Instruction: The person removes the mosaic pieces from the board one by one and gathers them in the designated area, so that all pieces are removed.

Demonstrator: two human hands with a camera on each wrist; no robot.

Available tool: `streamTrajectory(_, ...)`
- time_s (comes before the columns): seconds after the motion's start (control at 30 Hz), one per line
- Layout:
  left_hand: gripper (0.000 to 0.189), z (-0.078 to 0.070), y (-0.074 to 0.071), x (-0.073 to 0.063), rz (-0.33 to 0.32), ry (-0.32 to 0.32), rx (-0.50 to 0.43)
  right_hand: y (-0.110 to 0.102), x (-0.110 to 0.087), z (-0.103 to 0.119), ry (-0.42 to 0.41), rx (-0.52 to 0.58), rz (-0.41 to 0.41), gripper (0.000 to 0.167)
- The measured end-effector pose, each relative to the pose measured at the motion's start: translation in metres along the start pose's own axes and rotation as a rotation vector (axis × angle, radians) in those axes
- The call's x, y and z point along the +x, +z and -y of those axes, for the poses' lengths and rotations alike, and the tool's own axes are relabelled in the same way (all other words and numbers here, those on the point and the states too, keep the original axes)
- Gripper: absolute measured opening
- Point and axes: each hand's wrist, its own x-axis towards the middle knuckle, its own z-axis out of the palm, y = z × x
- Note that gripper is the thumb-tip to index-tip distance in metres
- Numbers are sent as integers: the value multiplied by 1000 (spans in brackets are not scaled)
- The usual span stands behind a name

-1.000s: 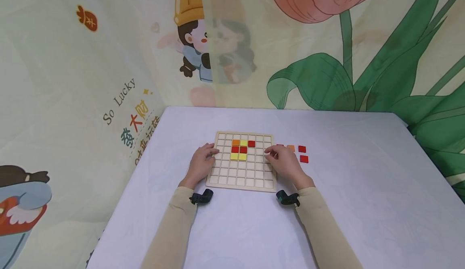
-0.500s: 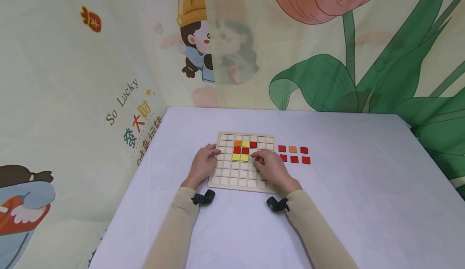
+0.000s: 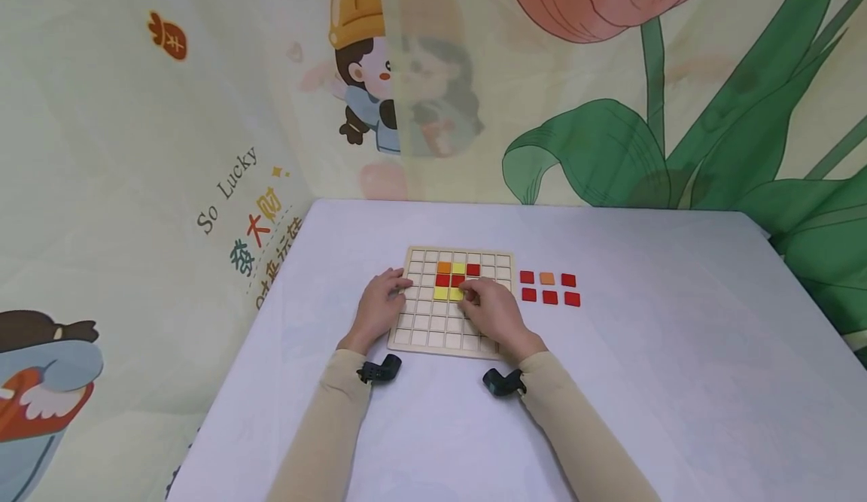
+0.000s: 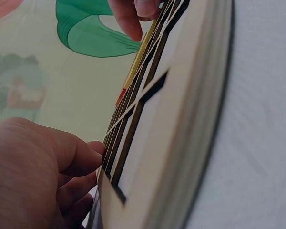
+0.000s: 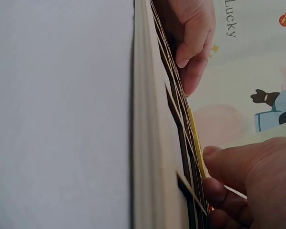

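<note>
Fingers (image 5: 226, 164) of my right hand (image 3: 497, 312) are standing half-bent by a yellow tile (image 3: 454, 293), hold indeterminable; I'm advising square, gentle placement.

Left wall cloth (image 3: 101, 186): you can read "So Lucky" (image 3: 227, 190) | below it, "發大财" (image 3: 255, 229) | brown line (image 3: 283, 249) beneath, partly cut off | orange printed bag (image 3: 168, 35): ¥-like sign | your right-wrist view: "Lucky", sideways
</note>
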Motion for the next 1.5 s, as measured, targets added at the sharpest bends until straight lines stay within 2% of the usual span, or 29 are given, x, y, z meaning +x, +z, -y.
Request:
streamTrajectory(0.4,30,0,-2,0,3,5,1,7,4,4,14,-48,-35,27)
streamTrajectory(0.67,30,0,-1,-1,7,-8,-6,9,3,5,58,-20,-46,30)
streamTrajectory(0.83,30,0,0,0,3,-12,-2,9,3,5,48,9,-74,26)
streamTrajectory(1.07,30,-1,-1,1,3,-4,2,8,3,9,49,8,-46,31)
streamTrajectory(1.27,30,-1,0,1,5,-6,-2,6,4,11,21,-22,-56,34)
streamTrajectory(1.5,30,0,-1,1,7,-7,7,2,1,10,50,11,-38,37)
